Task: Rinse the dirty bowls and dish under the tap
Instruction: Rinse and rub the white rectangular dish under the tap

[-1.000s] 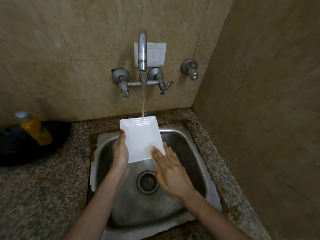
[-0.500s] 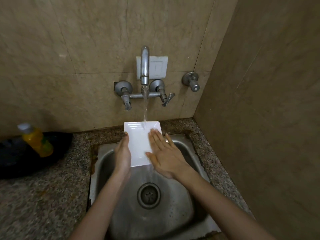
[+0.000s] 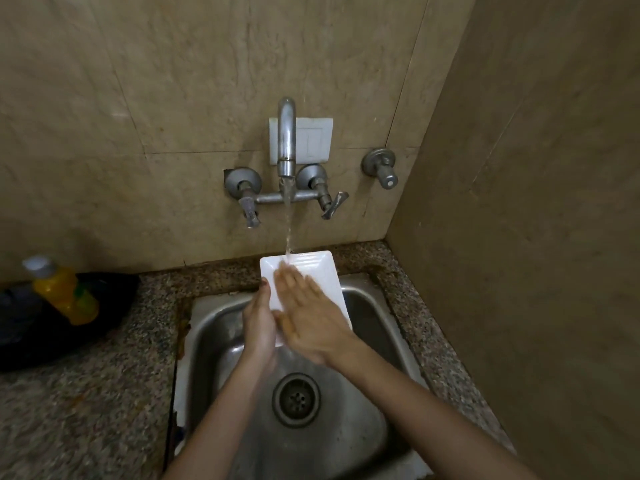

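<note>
White square dish (image 3: 320, 270) sits tilted over the far rim of a steel sink (image 3: 211, 327), under a running tap (image 3: 286, 140) whose stream (image 3: 288, 223) hits its far edge. Left hand (image 3: 258, 322) grips the dish's left edge, thumb on top; its fingers are hidden behind the dish. Right hand (image 3: 308, 323) lies flat on the dish's face, fingers straight and slightly blurred. Both hands cover the dish's near half. Far left on the granite counter (image 3: 104, 393), a yellow bottle (image 3: 64, 292) lies on a black object (image 3: 114, 306) cut off by the frame edge.
</note>
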